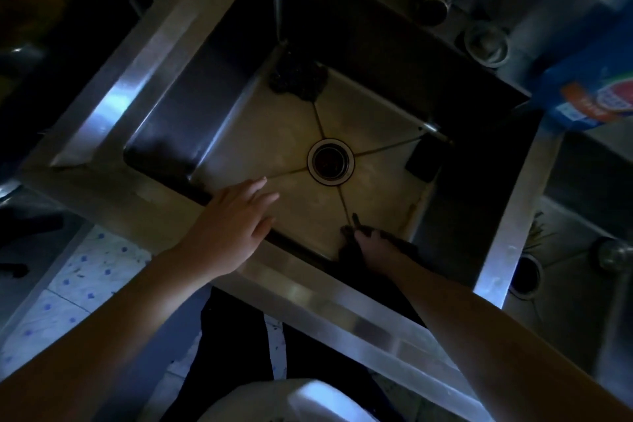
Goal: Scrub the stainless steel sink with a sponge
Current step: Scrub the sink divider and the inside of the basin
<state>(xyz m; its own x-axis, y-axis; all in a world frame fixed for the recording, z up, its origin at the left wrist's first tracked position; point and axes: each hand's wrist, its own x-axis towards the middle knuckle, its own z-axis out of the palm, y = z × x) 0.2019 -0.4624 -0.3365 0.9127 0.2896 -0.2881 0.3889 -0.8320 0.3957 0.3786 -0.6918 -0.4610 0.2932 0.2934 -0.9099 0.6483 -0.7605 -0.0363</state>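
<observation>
Sink (164, 55) steel dull, its floor grimy around the drain (330, 161).

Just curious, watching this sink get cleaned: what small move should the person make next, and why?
Probably drag the right hand, which grips something dark at the near wall, toward the drain along the sink floor. The floor there looks dull and streaked, with brownish marks near the right wall. The left hand is open at the front rim, bracing.
</observation>
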